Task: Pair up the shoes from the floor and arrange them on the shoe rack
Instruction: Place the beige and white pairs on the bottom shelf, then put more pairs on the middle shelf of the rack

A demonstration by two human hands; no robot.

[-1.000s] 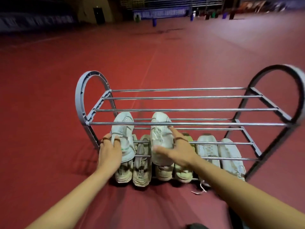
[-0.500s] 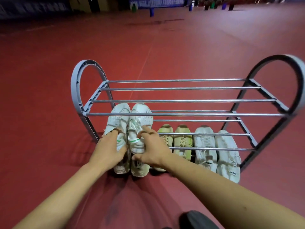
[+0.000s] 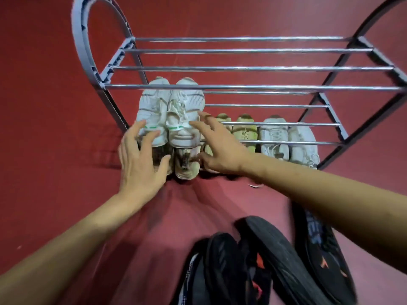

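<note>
Shoes in several pairs around a grey shoe rack (image 3: 83, 47) with chrome bars, standing on red floor (image 3: 44, 128). White sneaker pair (image 3: 171, 113) with green stripe near the heel sits side by side, touching, on the middle tier at the rack's left end, toes pointing away, heels toward the camera; uppers look worn and creased, laces loose. Directly under it, a beige pair (image 3: 186, 164) on the lowest level, heels sticking out front, partly hidden by the hands. To the right on the same low level: yellowish-green pair (image 3: 244, 130), then another white pair (image 3: 288, 142), all toes away, packed in a row under the bars. Top tier bars bare.

Left hand (image 3: 141, 164) fingers spread and straight, fingertips at the heel of the left white sneaker; contact blurred, cannot tell if touching. Right hand (image 3: 220, 148) fingers spread, relaxed, fingertips near the right white sneaker's heel side, thumb low by the beige shoe; gripping nothing.

Black shoes (image 3: 275, 260) in a loose pile on the floor at bottom centre, in front of the rack, soles and sides showing, orange accents on some; one lies partly under the right forearm. Motion blur, exact count unclear.
</note>
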